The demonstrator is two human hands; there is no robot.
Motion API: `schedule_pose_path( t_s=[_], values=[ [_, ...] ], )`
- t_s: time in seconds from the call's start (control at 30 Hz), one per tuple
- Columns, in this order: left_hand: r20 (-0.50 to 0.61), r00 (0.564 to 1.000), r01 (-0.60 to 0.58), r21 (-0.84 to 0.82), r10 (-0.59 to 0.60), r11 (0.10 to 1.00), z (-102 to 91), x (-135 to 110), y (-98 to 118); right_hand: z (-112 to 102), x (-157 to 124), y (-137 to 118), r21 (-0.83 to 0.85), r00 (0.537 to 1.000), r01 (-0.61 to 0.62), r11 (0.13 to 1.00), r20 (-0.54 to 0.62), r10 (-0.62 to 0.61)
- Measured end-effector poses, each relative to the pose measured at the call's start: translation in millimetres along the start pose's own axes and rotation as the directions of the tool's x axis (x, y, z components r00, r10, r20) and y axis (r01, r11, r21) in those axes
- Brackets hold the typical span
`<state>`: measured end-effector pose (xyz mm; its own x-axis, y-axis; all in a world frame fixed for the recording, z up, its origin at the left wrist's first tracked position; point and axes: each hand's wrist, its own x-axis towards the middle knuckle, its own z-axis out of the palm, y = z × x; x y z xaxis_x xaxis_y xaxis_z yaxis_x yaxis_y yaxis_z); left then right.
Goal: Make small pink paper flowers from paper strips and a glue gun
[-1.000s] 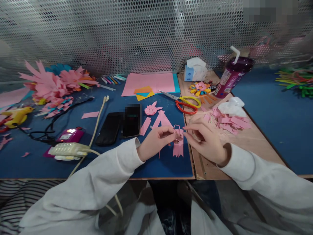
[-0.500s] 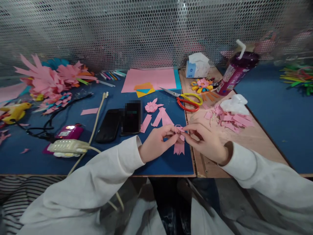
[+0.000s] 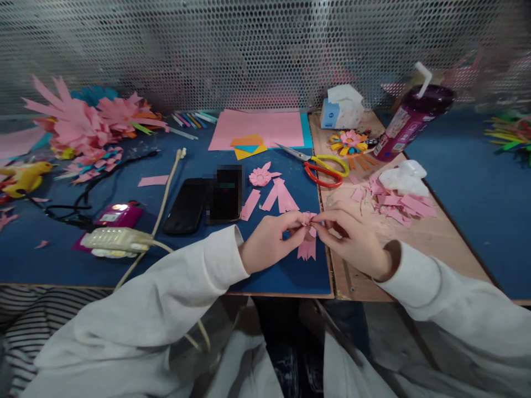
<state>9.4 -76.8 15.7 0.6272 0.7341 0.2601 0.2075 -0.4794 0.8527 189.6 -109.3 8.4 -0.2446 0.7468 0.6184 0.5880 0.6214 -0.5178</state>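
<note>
Between my fingertips is a small folded pink paper piece (image 3: pixel 307 218). My left hand (image 3: pixel 271 239) pinches it from the left, and my right hand (image 3: pixel 352 237) grips its right side with thumb and forefinger. The fingers cover part of it. Just below lies a pink paper strip (image 3: pixel 307 250) with a notched end; whether it joins the held piece I cannot tell. Past my left hand are a pink paper flower (image 3: pixel 262 176), a fanned pair of pink strips (image 3: pixel 281 196) and a single pink strip (image 3: pixel 250 204).
Scissors (image 3: pixel 319 166) with red and yellow handles lie ahead. Pink scraps (image 3: pixel 398 202) and a purple bottle (image 3: pixel 415 121) with a straw are on the right. Two phones (image 3: pixel 186 207), a power strip (image 3: pixel 118 241) and large paper flowers (image 3: pixel 78 124) occupy the left. Perforated metal (image 3: pixel 265 55) stands behind.
The view has shifted slightly. The small loop that stood up from the pink paper piece has been pressed in between the fingers. Both hands keep their pinch.
</note>
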Motion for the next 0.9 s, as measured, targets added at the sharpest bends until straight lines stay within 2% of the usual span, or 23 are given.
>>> schedule_pose_path(
  t_s=[0.33,0.9],
  values=[
    [0.013,0.998,-0.060,0.198,0.059,0.978,-2.1,1.5,4.1,0.1,-1.9,0.4,-0.011,1.000,-0.005,1.000,0.021,0.005],
    [0.006,0.998,-0.058,0.266,0.058,0.962,-1.9,0.8,3.2,-1.3,-0.2,-1.3,-0.026,1.000,0.018,1.000,0.026,-0.017]
  ],
)
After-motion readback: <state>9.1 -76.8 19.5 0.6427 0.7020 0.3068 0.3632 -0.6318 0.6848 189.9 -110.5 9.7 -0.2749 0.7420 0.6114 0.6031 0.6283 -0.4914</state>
